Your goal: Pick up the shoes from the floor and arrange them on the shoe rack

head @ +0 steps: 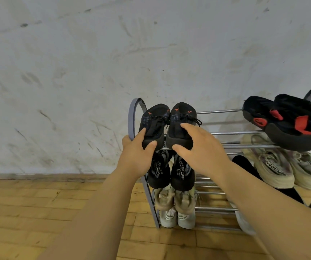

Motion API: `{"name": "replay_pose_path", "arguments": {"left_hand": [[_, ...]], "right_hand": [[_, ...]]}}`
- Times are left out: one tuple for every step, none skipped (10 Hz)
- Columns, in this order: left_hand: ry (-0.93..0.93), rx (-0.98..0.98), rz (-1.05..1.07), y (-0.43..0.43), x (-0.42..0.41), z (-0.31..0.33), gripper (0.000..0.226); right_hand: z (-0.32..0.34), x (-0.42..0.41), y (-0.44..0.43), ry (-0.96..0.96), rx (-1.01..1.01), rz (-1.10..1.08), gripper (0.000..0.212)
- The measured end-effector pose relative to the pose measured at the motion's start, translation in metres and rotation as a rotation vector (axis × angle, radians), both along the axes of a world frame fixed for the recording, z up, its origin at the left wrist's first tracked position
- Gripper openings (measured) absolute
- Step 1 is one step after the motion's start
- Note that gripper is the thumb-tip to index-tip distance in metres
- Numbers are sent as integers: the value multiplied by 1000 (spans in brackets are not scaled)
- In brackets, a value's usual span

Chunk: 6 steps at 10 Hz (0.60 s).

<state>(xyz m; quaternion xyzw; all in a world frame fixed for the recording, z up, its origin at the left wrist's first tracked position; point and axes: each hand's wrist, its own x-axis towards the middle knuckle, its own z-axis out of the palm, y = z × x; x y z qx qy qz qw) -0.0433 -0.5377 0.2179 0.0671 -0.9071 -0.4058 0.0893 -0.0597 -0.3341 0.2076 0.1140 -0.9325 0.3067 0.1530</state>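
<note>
A pair of black sneakers with orange marks sits at the left end of the top tier of the metal shoe rack [226, 111]. My left hand [137, 154] grips the heel of the left black sneaker [153, 122], thumb on its right side. My right hand [199, 149] holds the heel of the right black sneaker [181, 121], fingers over the top and thumb under the sole edge. Both shoes point toes toward the wall.
Black-and-red shoes [286, 122] lie at the top tier's right end. Lower tiers hold black printed sneakers [169, 171], beige shoes [175, 199], white shoes [177, 218] and cream sneakers [282, 164]. A scuffed white wall [94, 72] stands behind; wooden floor [38, 212] lies to the left.
</note>
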Motion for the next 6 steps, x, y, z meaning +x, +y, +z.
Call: {"name": "replay_pose_path", "arguments": {"left_hand": [[11, -32, 2, -1, 1, 0, 64], [26, -56, 21, -1, 1, 0, 62], [38, -61, 26, 1, 3, 3, 59], [23, -44, 22, 3, 8, 2, 60], [61, -116, 75, 10, 20, 5, 63], [225, -288, 76, 33, 32, 22, 66]], "right_hand": [[1, 4, -1, 19, -1, -11, 73], [-1, 9, -3, 19, 21, -3, 72], [4, 9, 3, -31, -3, 37, 72], [18, 13, 15, -176, -77, 151, 81], [24, 28, 29, -197, 37, 169, 85], [33, 43, 45, -130, 213, 44, 80]]}}
